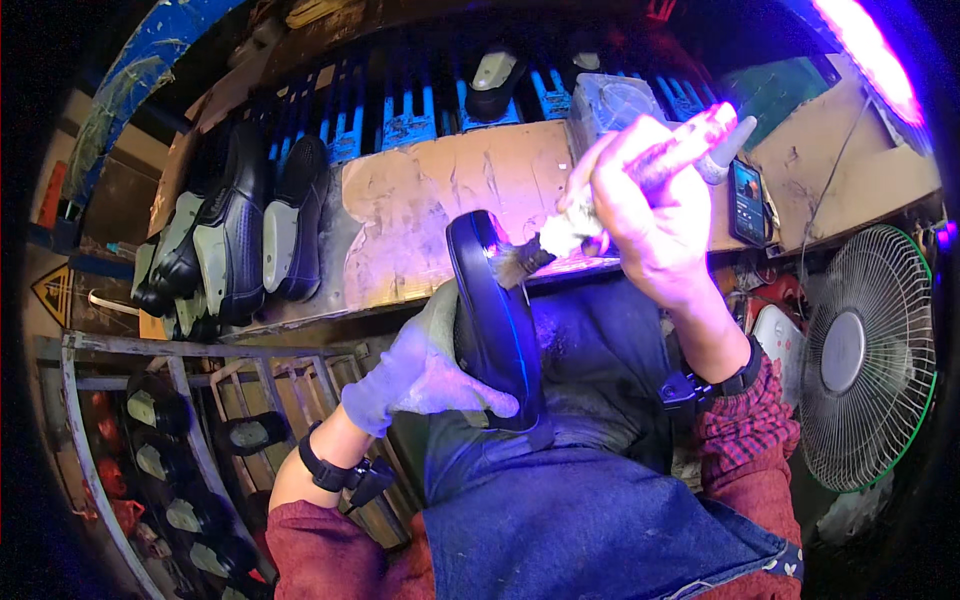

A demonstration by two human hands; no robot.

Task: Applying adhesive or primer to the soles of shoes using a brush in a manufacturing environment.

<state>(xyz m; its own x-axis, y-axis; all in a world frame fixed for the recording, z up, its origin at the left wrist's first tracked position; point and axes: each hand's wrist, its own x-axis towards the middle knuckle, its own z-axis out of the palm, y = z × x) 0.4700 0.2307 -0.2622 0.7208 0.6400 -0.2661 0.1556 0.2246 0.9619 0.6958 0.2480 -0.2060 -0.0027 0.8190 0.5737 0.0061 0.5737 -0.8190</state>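
My left hand (425,370), in a light knitted glove, is closed round a black shoe (490,325) held above my lap. The shoe stands on end, its toe pointing up toward the bench. In my bare right hand (655,210) is a brush (525,262) with pale bristles and a whitish wrapped handle. Its bristles touch the shoe's upper right edge. A pale tapered piece sticks out beyond the right fingers; I cannot tell what it is. Glare washes out part of that hand.
Several black shoes with grey soles (290,225) lean at the bench's left. Cardboard (420,200) covers the bench before a blue slatted conveyor (410,125) carrying shoes. A phone (747,203) stands at right, near a fan (870,355). A metal rack (150,345) holds shoes at lower left.
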